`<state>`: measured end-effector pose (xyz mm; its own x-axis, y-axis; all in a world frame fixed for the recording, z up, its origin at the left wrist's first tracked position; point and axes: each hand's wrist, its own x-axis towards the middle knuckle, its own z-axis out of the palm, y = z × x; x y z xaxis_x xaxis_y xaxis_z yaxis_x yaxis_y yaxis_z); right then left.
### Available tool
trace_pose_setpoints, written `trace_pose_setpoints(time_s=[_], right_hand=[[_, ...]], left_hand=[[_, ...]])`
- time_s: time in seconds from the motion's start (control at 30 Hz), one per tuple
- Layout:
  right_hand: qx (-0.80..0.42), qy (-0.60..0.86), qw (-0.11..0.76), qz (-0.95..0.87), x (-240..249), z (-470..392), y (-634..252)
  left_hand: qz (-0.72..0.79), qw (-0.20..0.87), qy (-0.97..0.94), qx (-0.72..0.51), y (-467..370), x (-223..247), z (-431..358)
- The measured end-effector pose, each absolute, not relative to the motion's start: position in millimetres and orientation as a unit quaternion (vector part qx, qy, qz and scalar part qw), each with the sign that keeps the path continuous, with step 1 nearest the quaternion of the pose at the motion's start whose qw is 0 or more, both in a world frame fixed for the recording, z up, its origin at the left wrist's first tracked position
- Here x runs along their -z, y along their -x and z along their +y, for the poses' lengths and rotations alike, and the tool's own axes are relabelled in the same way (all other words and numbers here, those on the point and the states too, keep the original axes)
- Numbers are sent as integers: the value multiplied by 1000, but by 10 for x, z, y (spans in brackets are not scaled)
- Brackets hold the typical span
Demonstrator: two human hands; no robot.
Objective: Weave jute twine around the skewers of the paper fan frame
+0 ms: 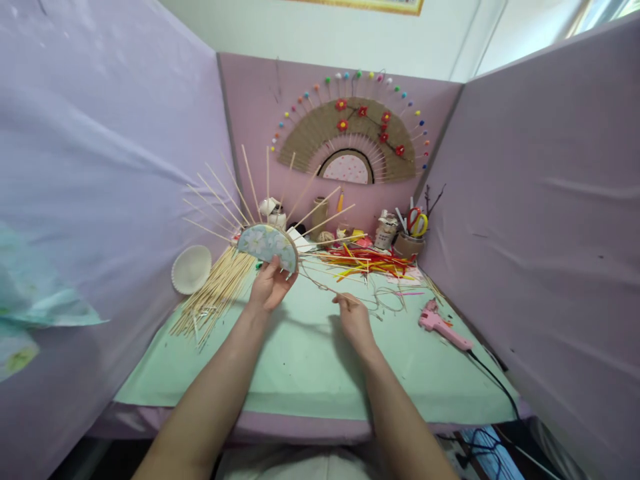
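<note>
My left hand [273, 287] grips the lower edge of a half-round piece [267, 243] covered in pale blue floral cloth, held up over the table. Thin wooden sticks fan out from its curved edge, up, left and right. My right hand [353, 313] is closed in a pinch on a thin cord [320, 285], to the right of my left hand. The cord runs from the right end of the half-round piece to my right fingers, and loose loops of it lie on the table beyond.
Bundled sticks [215, 293] and a white bowl [191, 269] lie left. Red and yellow strips [370, 260], jars and a scissors holder [409, 245] stand behind. A pink glue gun [445, 327] rests right. A decorated fan [350, 133] hangs on the back panel.
</note>
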<state>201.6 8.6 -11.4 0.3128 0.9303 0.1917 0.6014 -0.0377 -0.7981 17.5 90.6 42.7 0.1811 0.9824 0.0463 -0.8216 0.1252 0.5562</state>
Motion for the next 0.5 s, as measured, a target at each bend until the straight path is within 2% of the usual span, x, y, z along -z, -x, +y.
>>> trace_pose_setpoints(time_s=[0.1,0.17,0.37,0.5], right_hand=[[-148,802,247,-524,100,72,-2252],[-149,822,200,-512,107,60,-2363],[-133,821,183,-525,140,13,-2318],[-83,763,233,-597,171,20,-2159]], left_hand=[[150,740,-237,-612,-136,-430,925],[140,743,-239,-609,-126,-435,926],[131,722,-252,-631,-152,-437,888],[119,710,-275,-637,-180,-431,873]])
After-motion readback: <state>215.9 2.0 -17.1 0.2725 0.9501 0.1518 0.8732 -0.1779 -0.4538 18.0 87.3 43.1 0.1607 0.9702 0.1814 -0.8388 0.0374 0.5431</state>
